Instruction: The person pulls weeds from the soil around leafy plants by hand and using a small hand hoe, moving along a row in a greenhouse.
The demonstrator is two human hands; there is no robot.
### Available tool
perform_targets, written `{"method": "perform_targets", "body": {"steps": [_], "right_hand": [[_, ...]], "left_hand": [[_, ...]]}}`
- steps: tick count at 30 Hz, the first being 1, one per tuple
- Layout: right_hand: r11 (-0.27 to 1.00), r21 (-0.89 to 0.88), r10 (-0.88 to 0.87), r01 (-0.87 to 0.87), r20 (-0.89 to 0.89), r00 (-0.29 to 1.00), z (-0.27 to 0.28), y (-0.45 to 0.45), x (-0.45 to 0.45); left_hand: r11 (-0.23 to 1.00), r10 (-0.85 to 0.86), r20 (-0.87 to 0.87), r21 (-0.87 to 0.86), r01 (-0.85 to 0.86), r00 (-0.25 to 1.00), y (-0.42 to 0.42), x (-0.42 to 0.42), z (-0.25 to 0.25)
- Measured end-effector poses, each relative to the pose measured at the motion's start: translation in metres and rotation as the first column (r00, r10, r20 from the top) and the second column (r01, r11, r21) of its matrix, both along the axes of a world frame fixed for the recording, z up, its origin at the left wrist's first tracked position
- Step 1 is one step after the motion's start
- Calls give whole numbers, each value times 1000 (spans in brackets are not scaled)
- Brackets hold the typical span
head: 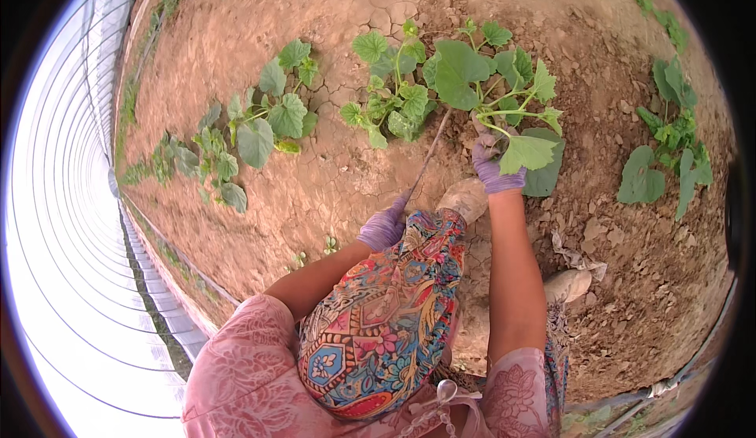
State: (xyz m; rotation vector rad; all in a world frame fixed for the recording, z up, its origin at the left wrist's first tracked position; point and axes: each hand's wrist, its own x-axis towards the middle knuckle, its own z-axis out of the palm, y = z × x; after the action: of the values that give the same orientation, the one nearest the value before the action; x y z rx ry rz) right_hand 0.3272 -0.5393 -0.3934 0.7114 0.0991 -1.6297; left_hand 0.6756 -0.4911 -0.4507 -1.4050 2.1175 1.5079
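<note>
My left hand [383,229], in a purple glove, grips a thin rod-like tool [430,152] beside my knee. The rod slants up and away, and its far end reaches the soil beneath the leaves of a vine plant [460,75] that looks like a melon or cucumber. My right hand [495,169], gloved the same way, reaches in low at this plant's base. Leaves cover part of the right fingers, so whether they hold a stem cannot be told. One pale green leaf [528,153] hangs over that hand's back.
More vine plants grow to the left [257,128] and right [673,143]. Cracked soil [348,184] lies between them, with loose clods [596,231] to the right. My shoe [465,199] stands between my hands. A crumpled scrap [576,255] lies by my other shoe. A hooped greenhouse wall [65,202] curves along the left.
</note>
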Motion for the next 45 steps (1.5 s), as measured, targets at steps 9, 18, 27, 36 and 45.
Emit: {"method": "perform_targets", "body": {"steps": [9, 18, 27, 36, 45], "right_hand": [[984, 162, 92, -74, -111, 989, 4, 18, 6], [820, 555, 293, -141, -194, 936, 42, 60, -17], [640, 769, 477, -4, -392, 787, 102, 176, -89], [626, 717, 407, 306, -635, 656, 236, 364, -160], [624, 695, 440, 358, -690, 575, 284, 448, -102]], "left_hand": [[985, -154, 403, -8, 171, 902, -34, -79, 122], [984, -166, 367, 4, 176, 915, -17, -41, 131], [959, -284, 449, 127, 254, 847, 9, 32, 167], [858, -493, 421, 89, 506, 761, -31, 44, 177], [822, -499, 223, -183, 539, 837, -59, -33, 119]]}}
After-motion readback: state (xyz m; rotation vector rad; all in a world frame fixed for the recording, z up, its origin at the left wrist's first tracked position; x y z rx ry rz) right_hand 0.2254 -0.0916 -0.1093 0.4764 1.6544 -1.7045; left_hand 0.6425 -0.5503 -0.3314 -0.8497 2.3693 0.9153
